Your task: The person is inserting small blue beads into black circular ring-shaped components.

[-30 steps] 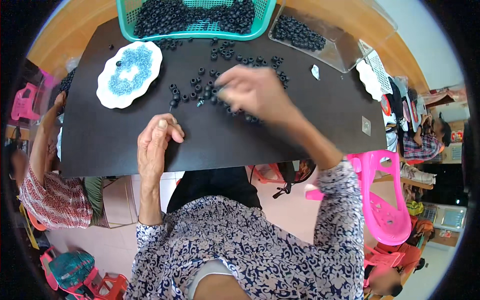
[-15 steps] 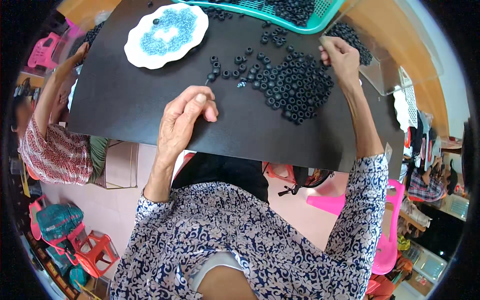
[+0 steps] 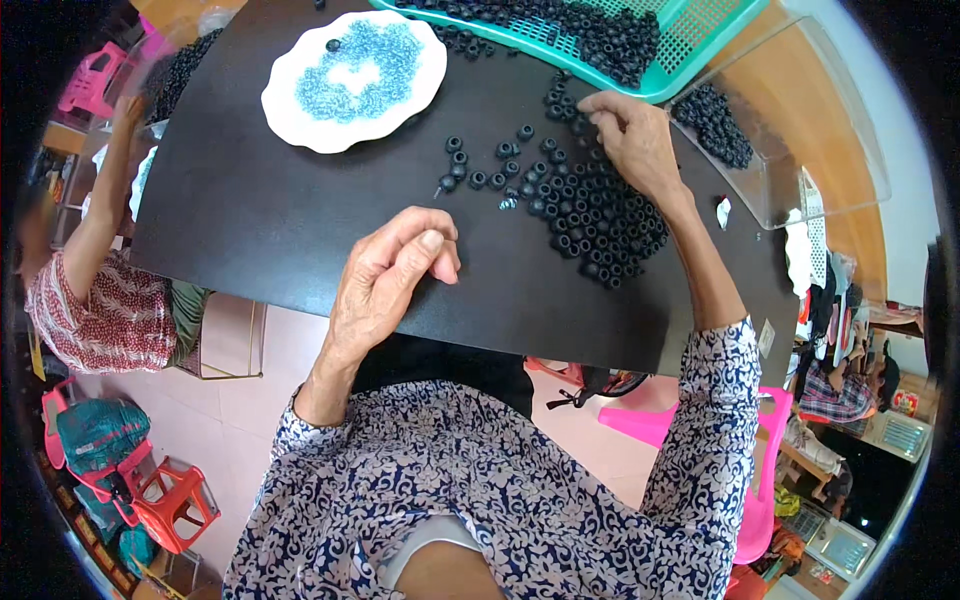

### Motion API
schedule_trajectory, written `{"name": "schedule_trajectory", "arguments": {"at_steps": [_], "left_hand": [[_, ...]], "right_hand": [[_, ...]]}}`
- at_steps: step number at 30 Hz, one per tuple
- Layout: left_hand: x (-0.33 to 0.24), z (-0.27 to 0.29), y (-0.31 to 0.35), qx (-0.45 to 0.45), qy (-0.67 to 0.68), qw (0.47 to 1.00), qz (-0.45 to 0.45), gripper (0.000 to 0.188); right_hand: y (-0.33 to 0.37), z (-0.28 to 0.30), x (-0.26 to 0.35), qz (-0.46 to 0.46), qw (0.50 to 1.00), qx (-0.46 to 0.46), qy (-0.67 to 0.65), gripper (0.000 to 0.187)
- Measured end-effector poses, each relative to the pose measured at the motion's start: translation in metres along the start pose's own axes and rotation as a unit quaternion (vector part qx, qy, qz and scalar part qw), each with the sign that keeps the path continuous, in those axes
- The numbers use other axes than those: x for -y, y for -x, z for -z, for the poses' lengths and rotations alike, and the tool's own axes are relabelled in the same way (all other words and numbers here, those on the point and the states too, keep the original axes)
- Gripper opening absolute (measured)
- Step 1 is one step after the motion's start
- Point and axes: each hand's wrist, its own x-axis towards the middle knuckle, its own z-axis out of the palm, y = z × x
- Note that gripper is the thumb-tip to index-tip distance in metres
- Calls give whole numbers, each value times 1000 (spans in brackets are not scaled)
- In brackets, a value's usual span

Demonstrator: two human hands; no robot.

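Left hand (image 3: pixel 395 272) curls, fingers together, contents hidden; right hand (image 3: pixel 633 143), grip unclear. Brushing far black beads (image 3: pixel 560 100) could scatter them.

Loose before me on the worktop (image 3: pixel 250 215) lie the black beads (image 3: pixel 590 205), round and pierced with wide holes, most crowded in one broad patch with many holes facing up. Left of that patch I see a few more, some touching in a short, bent row (image 3: pixel 455 160) with a thin strand (image 3: pixel 437 191) at its lower end. Some blue beads (image 3: pixel 508 203), tiny and glassy, clump just beside the patch.
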Motion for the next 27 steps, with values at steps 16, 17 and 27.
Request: {"name": "schedule_trajectory", "arguments": {"at_steps": [16,17,27], "left_hand": [[-2,-1,-2,1,-18,1000,11,32],[-2,-1,-1,-1,-17,1000,13,32],[3,0,-3,4,-7,1000,4,21]], "right_hand": [[-47,-9,-5,55,989,135,-33,19],[-45,-9,-1,55,988,138,-34,19],[-34,-10,8,-92,963,180,-178,17]]}}
